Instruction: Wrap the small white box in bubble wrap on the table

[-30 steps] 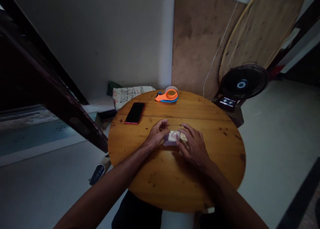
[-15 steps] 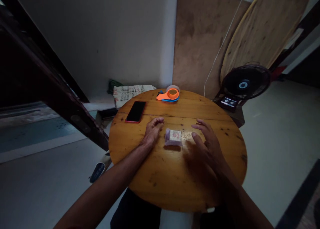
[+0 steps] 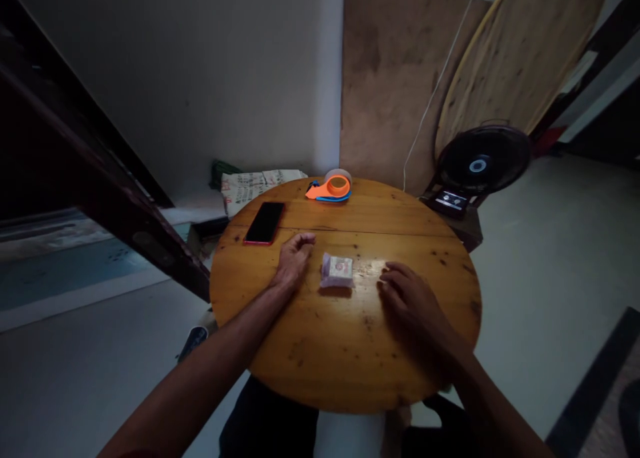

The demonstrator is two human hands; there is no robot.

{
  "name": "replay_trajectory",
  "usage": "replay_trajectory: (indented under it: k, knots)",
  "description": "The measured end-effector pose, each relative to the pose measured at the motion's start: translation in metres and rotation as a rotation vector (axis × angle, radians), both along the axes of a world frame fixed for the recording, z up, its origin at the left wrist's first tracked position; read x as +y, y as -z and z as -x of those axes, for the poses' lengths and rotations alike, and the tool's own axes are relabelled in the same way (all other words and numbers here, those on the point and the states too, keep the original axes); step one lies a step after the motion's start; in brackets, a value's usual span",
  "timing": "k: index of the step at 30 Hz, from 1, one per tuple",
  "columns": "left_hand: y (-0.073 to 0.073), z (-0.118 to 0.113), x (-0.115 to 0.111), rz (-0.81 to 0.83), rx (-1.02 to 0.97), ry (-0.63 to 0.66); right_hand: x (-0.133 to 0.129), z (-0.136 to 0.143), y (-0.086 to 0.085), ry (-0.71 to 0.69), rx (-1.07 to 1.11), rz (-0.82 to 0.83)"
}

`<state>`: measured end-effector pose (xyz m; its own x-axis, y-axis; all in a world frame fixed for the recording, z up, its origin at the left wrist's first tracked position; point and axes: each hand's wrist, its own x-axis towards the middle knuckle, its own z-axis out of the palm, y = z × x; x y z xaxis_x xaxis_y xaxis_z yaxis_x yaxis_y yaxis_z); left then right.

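Observation:
A small block-shaped packet (image 3: 340, 271), wrapped in clear purplish plastic with a pale label and red print, lies on the round wooden table (image 3: 340, 365). To its left, my left hand (image 3: 294, 258) rests on the wood, fingers loosely bent, nothing visible in it and not touching the packet. On the packet's other side is my right hand (image 3: 409, 298), lowered to the tabletop with fingers slightly curved and apart. It holds nothing, and a gap separates it from the packet.
An orange and blue tape dispenser (image 3: 331, 187) stands at the table's far edge. A black phone with a red rim (image 3: 265, 223) lies at the back left. Beyond the right edge are a dark fan (image 3: 477, 165) and, behind the table, a printed sack (image 3: 255, 188).
My right hand has come down onto the table, its fingers less spread than before. My left hand and the packet keep their places; the whole view has shifted slightly.

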<state>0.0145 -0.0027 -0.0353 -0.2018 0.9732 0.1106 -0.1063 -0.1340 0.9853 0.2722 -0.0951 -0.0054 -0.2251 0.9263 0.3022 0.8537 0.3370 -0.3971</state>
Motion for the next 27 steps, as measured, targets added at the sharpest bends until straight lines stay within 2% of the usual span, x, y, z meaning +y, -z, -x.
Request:
replay_trajectory:
  k: [5,9,15,27]
  knots:
    - [0.004,0.005,0.004,-0.029,0.091,-0.065,-0.006,0.013,-0.001,0.002,-0.246,-0.038]
    - [0.004,0.007,0.005,-0.068,0.218,-0.127,-0.008,0.015,-0.003,0.012,-0.321,-0.046]
    - [0.005,0.007,0.007,-0.1,0.326,-0.143,-0.009,0.011,-0.002,0.005,-0.327,-0.051]
    - [0.011,0.009,0.01,-0.105,0.309,-0.173,-0.011,0.003,-0.007,-0.059,-0.242,-0.019]
